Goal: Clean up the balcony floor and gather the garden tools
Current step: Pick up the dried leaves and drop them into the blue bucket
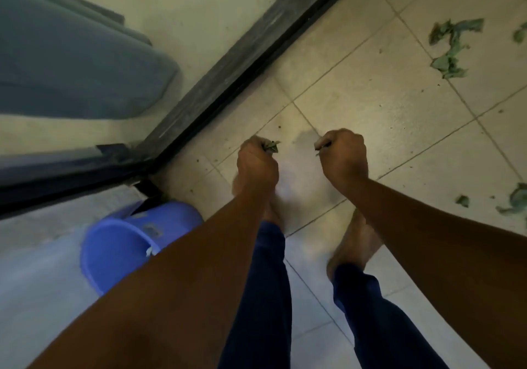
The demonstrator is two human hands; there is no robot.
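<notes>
Both my arms reach down over the pale tiled balcony floor (pixel 370 106). My left hand (pixel 256 163) is curled into a fist around a few green leaves (pixel 272 145) that stick out past the fingers. My right hand (pixel 342 152) is also clenched, and a small pale-green scrap shows at its fingertips. Wilted green leaves (pixel 450 46) lie scattered on the tiles at the upper right, and more leaf bits (pixel 513 197) lie at the right edge. A blue plastic bucket (pixel 119 249) stands at the lower left, partly hidden by my left forearm.
A dark sliding-door track (pixel 228 69) runs diagonally from the top middle to the left. Behind the glass sits a blue-grey cushioned seat (pixel 71 63). My bare feet and dark blue trouser legs (pixel 268 283) stand on the tiles below my hands. Small crumbs of dirt dot the floor.
</notes>
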